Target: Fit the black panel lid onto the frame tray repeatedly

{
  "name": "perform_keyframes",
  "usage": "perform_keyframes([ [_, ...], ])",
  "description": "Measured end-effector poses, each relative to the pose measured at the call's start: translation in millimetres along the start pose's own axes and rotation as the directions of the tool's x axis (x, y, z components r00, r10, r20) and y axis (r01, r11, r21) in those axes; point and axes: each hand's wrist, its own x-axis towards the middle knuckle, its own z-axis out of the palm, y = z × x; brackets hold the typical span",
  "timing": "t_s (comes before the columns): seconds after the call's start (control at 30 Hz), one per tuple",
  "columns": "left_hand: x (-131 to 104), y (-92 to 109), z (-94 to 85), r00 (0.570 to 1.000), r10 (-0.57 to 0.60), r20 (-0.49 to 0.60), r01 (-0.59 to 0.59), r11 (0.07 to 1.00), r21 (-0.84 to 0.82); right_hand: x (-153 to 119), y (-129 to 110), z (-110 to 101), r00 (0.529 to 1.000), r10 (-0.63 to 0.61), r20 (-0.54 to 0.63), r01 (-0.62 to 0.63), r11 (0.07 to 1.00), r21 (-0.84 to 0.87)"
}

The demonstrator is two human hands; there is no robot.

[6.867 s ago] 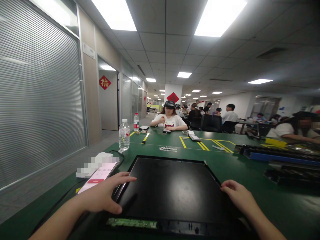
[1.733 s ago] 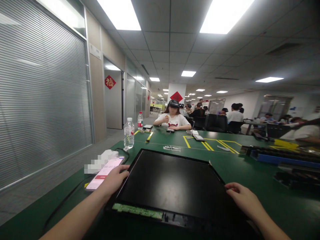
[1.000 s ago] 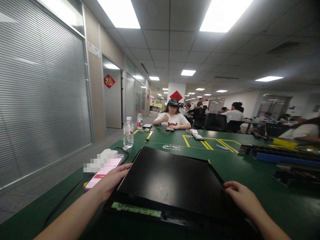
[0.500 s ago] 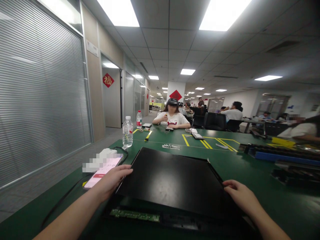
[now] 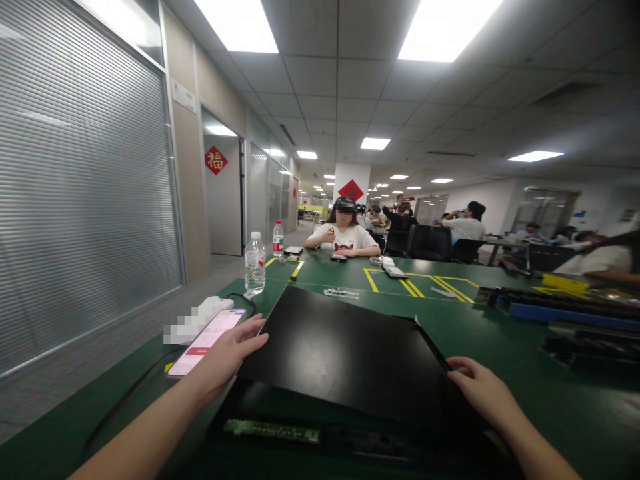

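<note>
A glossy black screen panel lies in front of me, with its left side tilted up out of a thin black frame. My left hand holds the panel's left edge, thumb over the top; the tips of its fingers are partly hidden. At the right side, my right hand grips the frame's edge between thumb and fingers; whether it also touches the panel I cannot tell. A green circuit board shows along the near side, below the panel.
Left of the panel lie a lit phone and a black cable. A water bottle stands behind them. Dark strips and a blue bar lie at the right on the green table. A person sits opposite.
The panel's left side has risen and shifted away from the frame, with my left hand moving up slightly at its edge. My right hand has hardly moved.
</note>
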Motion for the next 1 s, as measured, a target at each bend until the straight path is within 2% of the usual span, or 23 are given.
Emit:
perform_keyframes([
  [0.27,-4.8,5.1,5.1,0.983,0.181,0.037,-0.181,0.983,0.002,-2.2,-7.8,-2.5,0.995,0.054,-0.084,-0.040,0.986,0.163],
  [0.4,-5.3,9.1,5.7,0.982,0.189,0.008,-0.189,0.982,-0.027,-10.3,-16.7,-6.6,0.991,0.129,-0.033,-0.106,0.913,0.394],
  [0.53,-1.1,10.6,-1.2,0.992,0.106,-0.069,-0.116,0.981,-0.155,-17.3,-26.1,-12.6,0.992,0.121,0.046,-0.121,0.739,0.662],
  [0.6,1.5,9.4,-6.5,0.995,0.061,-0.085,-0.079,0.972,-0.223,-19.1,-30.5,-17.2,0.984,0.101,0.146,-0.177,0.568,0.804],
  [0.67,3.3,7.5,-10.8,0.990,0.064,-0.124,-0.095,0.961,-0.260,-20.4,-34.1,-22.0,0.968,0.080,0.239,-0.252,0.372,0.893],
  [0.73,3.3,7.0,-11.7,0.984,0.082,-0.160,-0.124,0.954,-0.273,-22.4,-37.1,-25.5,0.965,0.056,0.256,-0.262,0.242,0.934],
  [0.83,-1.3,11.2,-4.4,0.989,0.060,-0.133,-0.095,0.957,-0.274,-28.0,-41.8,-27.8,0.984,0.066,0.166,-0.175,0.170,0.970],
  [0.9,-6.3,16.2,4.0,0.995,0.020,-0.095,-0.045,0.961,-0.273,-33.5,-45.2,-28.5,0.985,0.081,0.150,-0.161,0.145,0.976],
  [1.0,-12.6,21.7,13.6,0.996,-0.011,-0.094,-0.019,0.950,-0.310,-41.4,-48.0,-30.0,0.950,0.040,0.308,-0.311,0.091,0.946],
])
